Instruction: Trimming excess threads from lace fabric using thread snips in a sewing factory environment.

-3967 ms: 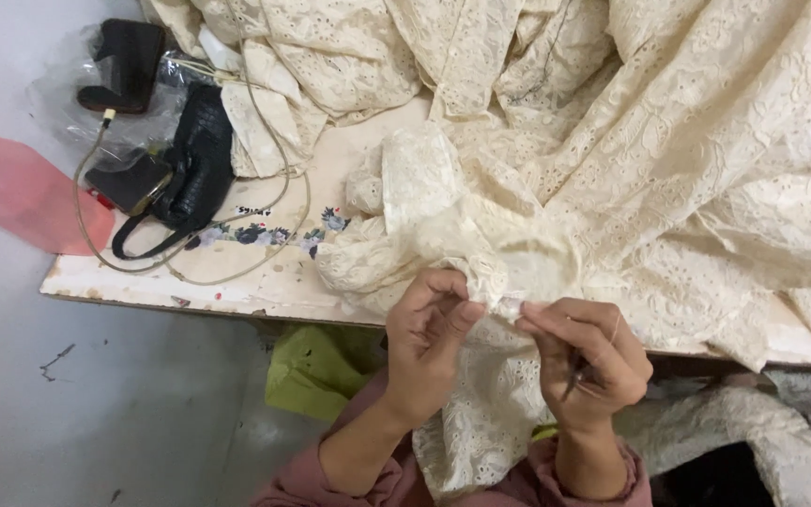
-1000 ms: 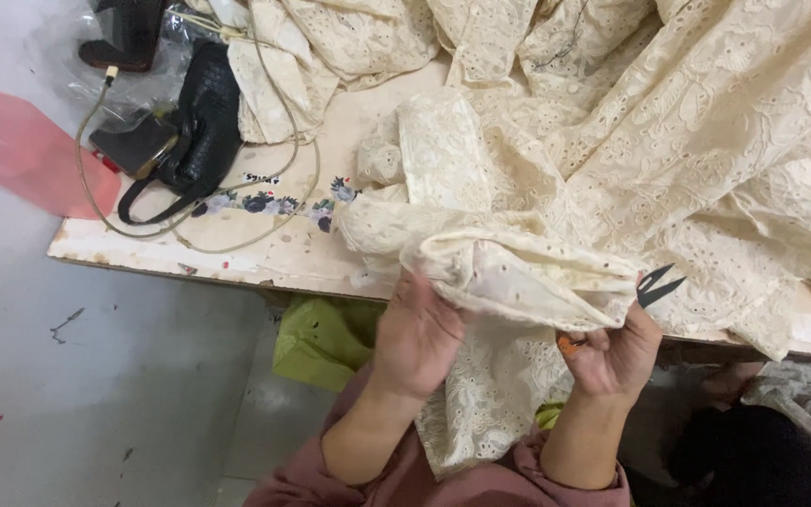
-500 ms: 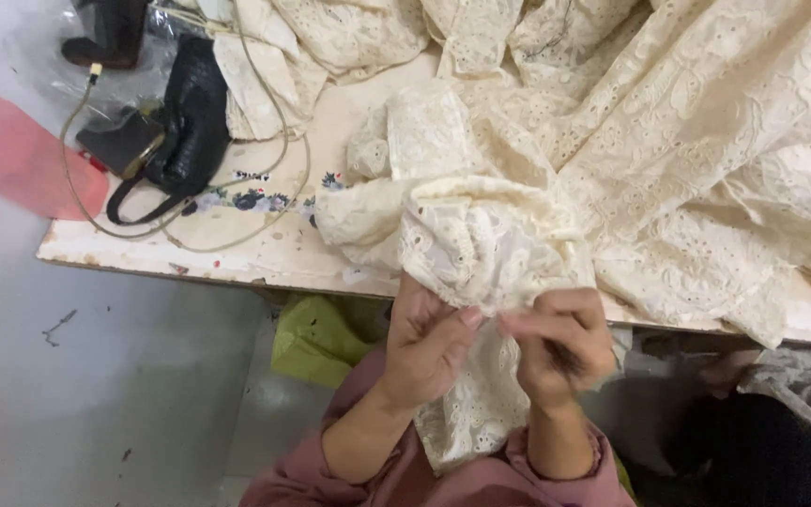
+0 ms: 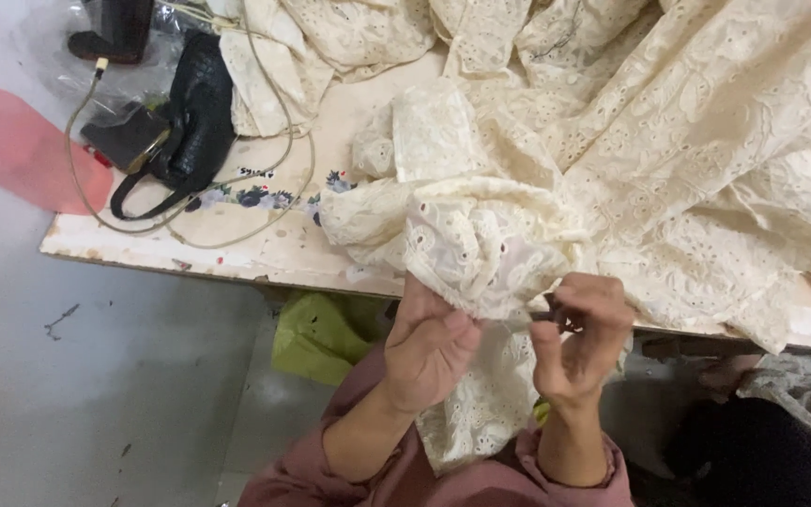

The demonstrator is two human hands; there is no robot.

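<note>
Cream eyelet lace fabric (image 4: 490, 244), embroidered with small holes and floral motifs, is bunched into a thick fold at the near edge of the surface (image 4: 237, 249). The rest spreads in loose heaps up and to the right across it. One strip hangs down off the edge. A small dark tool (image 4: 548, 316), maybe thread snips, mostly hidden, touches the bunched fold's lower edge.

Soft even indoor light, faint shadows, no glare, slightly soft focus
</note>
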